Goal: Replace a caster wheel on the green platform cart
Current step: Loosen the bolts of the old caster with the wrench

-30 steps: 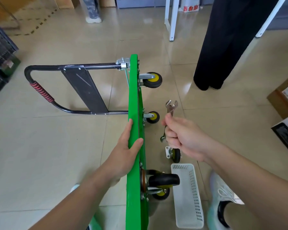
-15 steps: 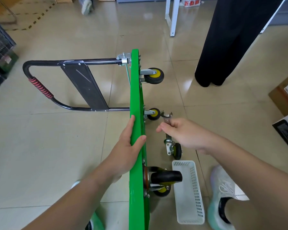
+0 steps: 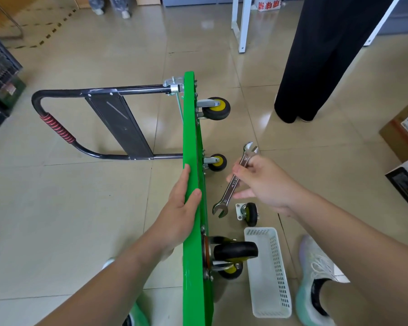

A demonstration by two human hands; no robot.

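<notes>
The green cart stands up on its side on the floor. Its wheels stick out to the right. Its black handle sticks out to the left.

The left hand holds the top edge of the cart. The fingers lie on the left side and the thumb goes over the edge.

The right hand is just to the right of the cart, up off the floor. It pinches a wrench near the middle. One end of the wrench points up and away. The other end points down at the floor.

A loose wheel lies on the floor just under the right hand, near the low end of the wrench. A white basket lies near it, beside the cart's big black wheel. A shoe is next to the basket.
</notes>
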